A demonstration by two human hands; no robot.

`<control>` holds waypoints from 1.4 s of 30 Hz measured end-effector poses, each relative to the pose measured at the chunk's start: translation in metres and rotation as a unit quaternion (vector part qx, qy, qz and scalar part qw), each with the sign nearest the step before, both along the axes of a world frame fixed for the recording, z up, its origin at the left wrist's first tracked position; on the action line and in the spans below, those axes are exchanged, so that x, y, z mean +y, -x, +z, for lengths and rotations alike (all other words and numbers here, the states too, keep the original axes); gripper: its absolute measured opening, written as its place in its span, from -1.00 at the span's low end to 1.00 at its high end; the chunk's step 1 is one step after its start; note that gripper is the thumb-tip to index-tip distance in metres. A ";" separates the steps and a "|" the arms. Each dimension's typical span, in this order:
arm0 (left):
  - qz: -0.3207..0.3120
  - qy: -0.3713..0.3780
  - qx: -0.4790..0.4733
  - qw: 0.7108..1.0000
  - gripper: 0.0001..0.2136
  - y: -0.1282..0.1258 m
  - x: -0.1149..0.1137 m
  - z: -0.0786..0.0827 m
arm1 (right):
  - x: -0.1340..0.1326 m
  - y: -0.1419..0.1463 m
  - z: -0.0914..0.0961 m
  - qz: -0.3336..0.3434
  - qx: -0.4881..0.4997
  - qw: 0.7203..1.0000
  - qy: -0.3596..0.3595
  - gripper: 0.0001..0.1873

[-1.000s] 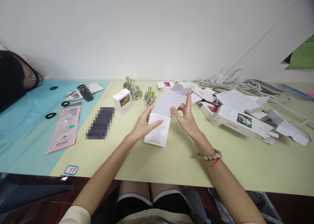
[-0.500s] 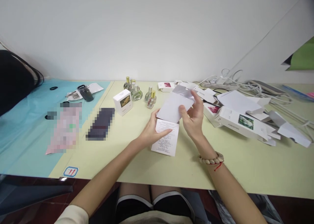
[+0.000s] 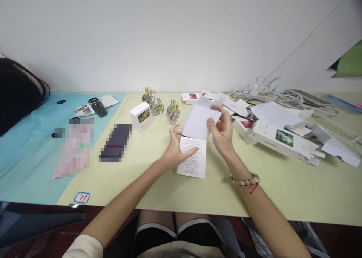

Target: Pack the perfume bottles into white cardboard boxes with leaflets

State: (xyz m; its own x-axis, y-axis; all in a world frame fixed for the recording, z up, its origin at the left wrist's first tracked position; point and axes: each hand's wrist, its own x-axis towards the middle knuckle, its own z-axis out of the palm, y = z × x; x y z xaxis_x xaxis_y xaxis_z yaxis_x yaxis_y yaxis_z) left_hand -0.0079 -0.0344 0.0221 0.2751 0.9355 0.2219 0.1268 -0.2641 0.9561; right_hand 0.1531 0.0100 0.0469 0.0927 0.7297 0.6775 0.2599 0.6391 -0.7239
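soft, even light, faint shadows, pixelation at left

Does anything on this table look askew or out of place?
Yes: on the right, white cartons lie heaped askew, some flaps sticking open, beside a tangle of white cables. The small box near the bottles, by contrast, stands upright.

Left of the left hand (image 3: pixel 177 154), a dark pixelated rectangle (image 3: pixel 116 143), then a pink pixelated packet (image 3: pixel 73 152); beyond these, a dark jar (image 3: pixel 98 108) beside a silvery-white packet (image 3: pixel 111 99), with a black ring (image 3: pixel 57 103) farther left. Well right of the right hand (image 3: pixel 223 133), tangled pale cables (image 3: pixel 295 103); higher up, a green sheet (image 3: pixel 349 66).
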 end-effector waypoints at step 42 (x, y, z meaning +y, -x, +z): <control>0.073 -0.331 0.100 0.935 -0.34 0.022 0.029 -0.014 | -0.019 0.009 0.005 -0.110 -0.187 0.961 -0.170 -0.72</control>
